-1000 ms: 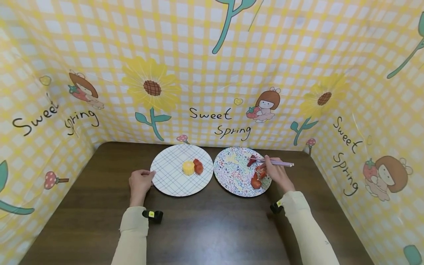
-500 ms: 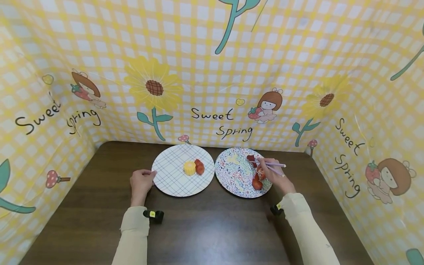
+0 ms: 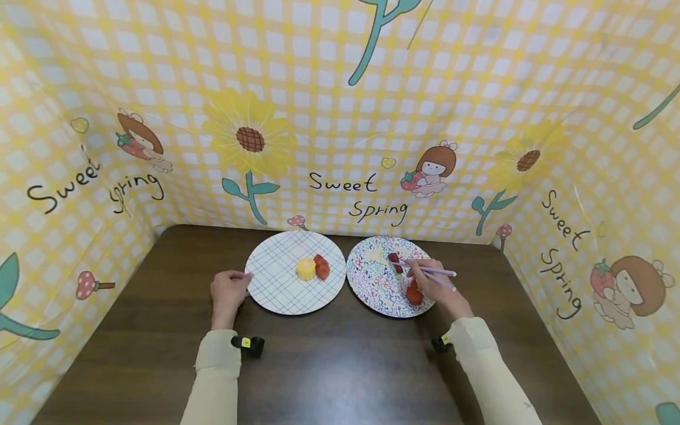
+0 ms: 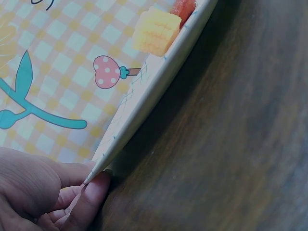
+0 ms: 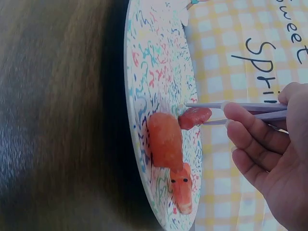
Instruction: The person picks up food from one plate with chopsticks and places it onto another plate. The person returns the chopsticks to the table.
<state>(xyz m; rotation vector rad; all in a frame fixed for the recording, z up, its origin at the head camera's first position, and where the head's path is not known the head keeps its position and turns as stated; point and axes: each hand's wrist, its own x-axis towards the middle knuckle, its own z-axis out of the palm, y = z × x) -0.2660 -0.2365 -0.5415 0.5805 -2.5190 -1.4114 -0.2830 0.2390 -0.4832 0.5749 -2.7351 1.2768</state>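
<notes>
My left hand (image 3: 228, 289) pinches the left rim of a white plate with a blue grid (image 3: 273, 271), thumb and fingers on either side of the edge (image 4: 89, 179). On that plate a yellow corn piece (image 3: 306, 268) sits beside a lumpy red piece (image 3: 321, 268). My right hand (image 3: 438, 289) grips a pair of pale purple chopsticks (image 5: 262, 107). Between their tips is a dark red, glossy food piece (image 5: 195, 118), over the multicolour speckled plate (image 3: 369, 286). Closer to me on this plate lie an orange-red chunk (image 5: 165, 140) and a smaller orange piece with two dark dots (image 5: 182, 187).
Both plates stand side by side at the back of a dark wooden table (image 3: 329, 366). A yellow checked cloth (image 3: 340, 130) with printed flowers and lettering rises behind and on both sides. Each wrist wears a small black camera (image 3: 254, 346).
The chopsticks and the dark red piece have moved left on the speckled plate, with the right hand following slightly. My left hand stays at the grid plate's rim.
</notes>
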